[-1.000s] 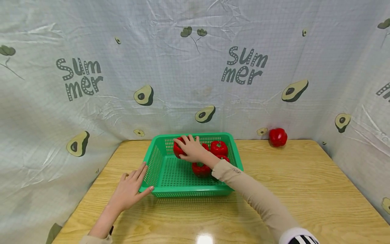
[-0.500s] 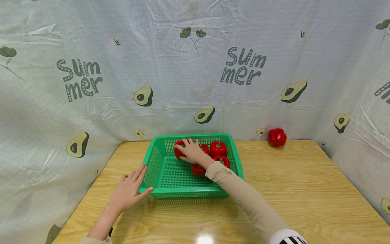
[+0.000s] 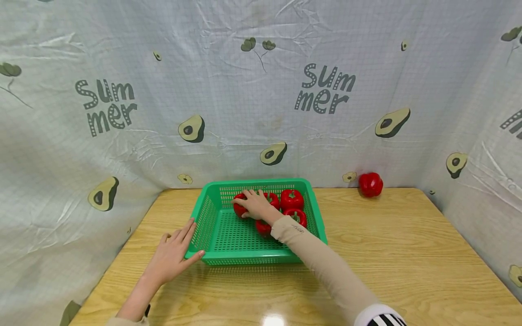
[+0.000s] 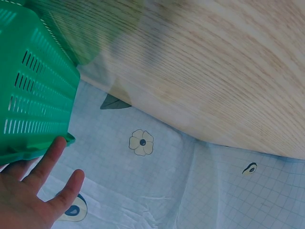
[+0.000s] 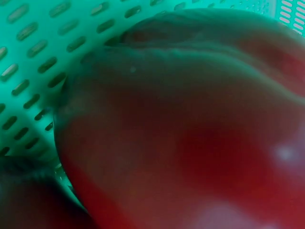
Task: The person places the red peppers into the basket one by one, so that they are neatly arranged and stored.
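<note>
A green plastic basket (image 3: 253,255) stands on the wooden table. In its back left part, my right hand (image 3: 258,206) grips a red bell pepper (image 3: 239,208) from above, fingers spread over its top. Several more red bell peppers (image 3: 292,199) sit upright to the right of that hand, partly covered by hand and sleeve. Glossy red pepper skin (image 5: 209,143) fills most of the right wrist view, close to the basket's slotted surface. My left hand (image 3: 171,254) rests at the basket's front left corner. In the left wrist view its straight fingers (image 4: 47,164) reach the basket's rim.
Another red bell pepper (image 3: 370,184) lies at the table's back edge on the right, against a printed cloth curtain (image 3: 228,90). The curtain rises behind the table (image 3: 408,253) and along both sides.
My right hand has lowered the bell pepper further into the basket, and the right forearm has shifted slightly left. My left hand stays at the basket's corner.
</note>
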Demonstrator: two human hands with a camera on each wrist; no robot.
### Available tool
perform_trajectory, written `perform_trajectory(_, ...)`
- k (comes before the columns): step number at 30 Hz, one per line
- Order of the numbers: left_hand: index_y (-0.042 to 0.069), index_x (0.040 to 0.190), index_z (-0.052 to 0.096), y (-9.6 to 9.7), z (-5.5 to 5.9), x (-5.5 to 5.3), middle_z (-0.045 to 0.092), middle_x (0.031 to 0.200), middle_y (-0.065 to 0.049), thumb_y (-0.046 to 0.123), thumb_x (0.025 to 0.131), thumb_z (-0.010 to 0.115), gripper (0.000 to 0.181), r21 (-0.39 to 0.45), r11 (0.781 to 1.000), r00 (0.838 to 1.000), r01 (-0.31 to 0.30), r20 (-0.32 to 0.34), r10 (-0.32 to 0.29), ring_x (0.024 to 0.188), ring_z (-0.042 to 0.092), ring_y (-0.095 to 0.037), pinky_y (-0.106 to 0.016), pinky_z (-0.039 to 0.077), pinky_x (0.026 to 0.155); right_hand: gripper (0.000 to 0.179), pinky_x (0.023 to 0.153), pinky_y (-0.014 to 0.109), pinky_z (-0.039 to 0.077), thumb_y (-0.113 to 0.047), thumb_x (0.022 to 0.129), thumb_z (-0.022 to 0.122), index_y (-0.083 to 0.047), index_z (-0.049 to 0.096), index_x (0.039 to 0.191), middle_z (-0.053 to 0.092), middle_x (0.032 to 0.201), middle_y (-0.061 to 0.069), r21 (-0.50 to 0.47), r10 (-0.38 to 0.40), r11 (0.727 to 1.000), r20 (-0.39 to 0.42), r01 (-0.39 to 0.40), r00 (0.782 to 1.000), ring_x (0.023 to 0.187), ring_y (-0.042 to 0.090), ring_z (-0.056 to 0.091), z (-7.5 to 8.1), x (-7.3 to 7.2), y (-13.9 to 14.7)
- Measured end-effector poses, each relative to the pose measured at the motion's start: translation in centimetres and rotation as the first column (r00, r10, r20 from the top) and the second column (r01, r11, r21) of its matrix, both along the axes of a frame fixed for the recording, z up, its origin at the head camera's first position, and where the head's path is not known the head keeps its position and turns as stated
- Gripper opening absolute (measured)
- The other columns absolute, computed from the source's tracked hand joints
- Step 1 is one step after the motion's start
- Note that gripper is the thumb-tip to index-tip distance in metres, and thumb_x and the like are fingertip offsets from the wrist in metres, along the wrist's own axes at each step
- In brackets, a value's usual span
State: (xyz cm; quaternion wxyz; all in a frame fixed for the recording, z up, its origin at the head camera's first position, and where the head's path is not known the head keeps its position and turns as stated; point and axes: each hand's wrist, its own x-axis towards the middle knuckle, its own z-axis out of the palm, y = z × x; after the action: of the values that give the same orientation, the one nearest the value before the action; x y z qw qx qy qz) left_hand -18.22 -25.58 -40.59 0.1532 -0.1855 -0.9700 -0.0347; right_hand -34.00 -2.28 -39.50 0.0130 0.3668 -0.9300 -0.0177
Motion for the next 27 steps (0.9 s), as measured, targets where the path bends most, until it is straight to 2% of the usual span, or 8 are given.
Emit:
perform_trajectory(11,0.001,0.137,0.034,0.0,-0.3,-0.1,0.031,0.144,-0.015,0.053,0.084,0.049,0.076,-0.004,1.0,1.0,0.004,-0.003,-0.004,0.113,0.049,-0.032,-0.056,0.034,0.087,0.053,0.103,0.051,0.025,-0.028,0.088,0.054,-0.034,0.033,0.136,0.028,0.143,0.01,0.032,-0.037,0.999,0.039,0.035,0.999,0.131,0.027,0.029,-0.1,0.0,0.0)
perform_trajectory(17,0.001,0.137,0.033,0.1,-0.3,0.0,0.03,0.144,-0.015,0.053,0.084,0.049,0.076,0.007,1.0,1.0,0.001,0.002,-0.001,0.114,0.049,-0.033,-0.057,0.034,0.087,0.057,0.103,0.052,0.025,-0.03,0.088,0.055,-0.036,0.03,0.138,0.025,0.146,0.008,0.054,-0.058,0.997,0.044,0.056,0.997,0.133,0.026,0.027,-0.1,0.0,0.0)
perform_trajectory(22,0.001,0.137,0.033,0.1,-0.2,0.0,0.03,0.144,-0.015,0.052,0.084,0.049,0.076,0.013,1.0,1.0,-0.001,0.005,0.001,0.114,0.048,-0.033,-0.058,0.033,0.087,0.059,0.103,0.053,0.022,-0.035,0.088,0.054,-0.036,0.026,0.14,0.02,0.149,0.007,0.036,-0.068,0.997,0.083,0.065,0.994,0.135,0.026,0.024,0.3,0.0,0.2)
perform_trajectory(27,0.0,0.137,0.033,0.1,-0.2,0.0,0.03,0.144,-0.015,0.052,0.084,0.049,0.075,0.011,1.0,1.0,-0.001,0.007,0.001,0.115,0.048,-0.033,-0.057,0.033,0.087,0.055,0.104,0.054,0.02,-0.036,0.09,0.05,-0.034,0.027,0.14,0.023,0.148,0.005,-0.008,-0.061,0.998,0.101,0.062,0.993,0.135,0.025,0.024,1.3,0.0,0.7)
